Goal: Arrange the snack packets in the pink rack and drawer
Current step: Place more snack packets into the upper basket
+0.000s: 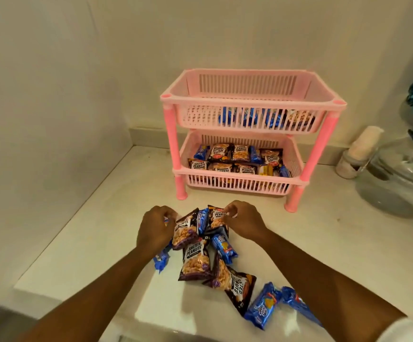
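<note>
Pinching crinkly foil packets (201, 245), both hands (243, 224) face slatted pink plastic rack (250, 102).

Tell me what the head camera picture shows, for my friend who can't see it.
Two hands, the left hand and the right hand, each grip snack packets from a pile of peanut packets and blue biscuit packets on a pale counter. Behind stands a pink rack with two basket tiers, both already holding packets.

Peanut and biscuit packets (195, 260) heaped before half-filled two-tier pink rack (252, 134).
</note>
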A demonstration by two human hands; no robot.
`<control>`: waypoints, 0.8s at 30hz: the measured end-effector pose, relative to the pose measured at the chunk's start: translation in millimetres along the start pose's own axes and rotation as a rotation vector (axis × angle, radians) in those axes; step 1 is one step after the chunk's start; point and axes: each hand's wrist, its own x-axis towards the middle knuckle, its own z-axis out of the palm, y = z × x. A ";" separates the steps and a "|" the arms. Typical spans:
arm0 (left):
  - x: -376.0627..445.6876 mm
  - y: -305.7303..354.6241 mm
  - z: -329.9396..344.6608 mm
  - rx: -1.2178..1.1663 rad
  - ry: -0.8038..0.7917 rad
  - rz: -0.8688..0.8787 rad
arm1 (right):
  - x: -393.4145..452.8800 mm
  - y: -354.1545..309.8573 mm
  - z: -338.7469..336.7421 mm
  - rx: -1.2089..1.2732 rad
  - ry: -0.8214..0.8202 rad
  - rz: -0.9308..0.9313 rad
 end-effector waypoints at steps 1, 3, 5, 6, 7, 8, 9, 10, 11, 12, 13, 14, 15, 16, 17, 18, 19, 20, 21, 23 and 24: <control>-3.9 -11.5 0.7 0.031 0.006 -0.016 | 0.9 5.1 8.0 -0.014 -0.015 0.032; -8.0 -28.3 2.4 0.066 -0.005 -0.025 | 4.1 10.9 19.8 0.000 -0.036 0.106; -5.9 -34.6 5.7 0.065 -0.027 -0.007 | 9.0 11.6 28.6 0.046 -0.045 0.178; -2.4 -34.4 7.6 0.056 -0.037 0.005 | 11.3 10.5 32.0 0.084 -0.043 0.222; 1.7 -31.9 9.7 0.051 -0.050 0.013 | 13.6 9.4 34.5 0.132 -0.041 0.269; 6.4 -28.9 11.8 0.056 -0.078 0.019 | 15.7 7.8 37.6 0.189 -0.039 0.327; 10.3 -25.7 14.2 0.071 -0.123 0.021 | 17.5 6.6 41.0 0.246 -0.032 0.385; 14.1 -22.6 16.7 0.097 -0.177 0.021 | 19.5 4.6 44.2 0.291 -0.021 0.436; 17.2 -19.3 20.0 0.143 -0.227 0.017 | 20.8 3.1 47.2 0.320 -0.007 0.470; 19.2 -15.1 24.1 0.208 -0.268 0.011 | 21.4 2.2 49.3 0.335 0.013 0.489; 22.1 -12.5 27.6 0.276 -0.303 0.007 | 22.8 0.8 52.7 0.347 0.040 0.495; 24.3 -10.6 31.1 0.330 -0.336 0.002 | 23.8 -1.1 55.7 0.362 0.068 0.498; 26.6 -9.7 34.5 0.360 -0.366 0.004 | 24.3 -3.3 58.1 0.381 0.093 0.508; 28.9 -9.1 37.4 0.367 -0.389 0.011 | 24.2 -5.5 59.6 0.394 0.111 0.525; 31.2 -8.4 39.6 0.355 -0.401 0.020 | 23.7 -6.7 60.2 0.396 0.126 0.543; 34.9 -8.7 40.7 0.326 -0.411 0.032 | 23.8 -7.4 61.1 0.392 0.141 0.563; 39.0 -9.0 40.7 0.285 -0.423 0.043 | 23.8 -8.2 61.8 0.391 0.155 0.581; 43.6 -9.1 40.4 0.243 -0.438 0.055 | 24.1 -8.7 62.1 0.399 0.173 0.596; 48.0 -8.7 39.9 0.208 -0.451 0.067 | 24.1 -8.5 62.3 0.419 0.192 0.609; 54.7 -6.9 38.2 0.161 -0.462 0.082 | 23.6 -7.4 62.6 0.473 0.235 0.619; 57.6 -6.8 37.5 0.138 -0.461 0.079 | 22.7 -7.9 62.5 0.498 0.259 0.619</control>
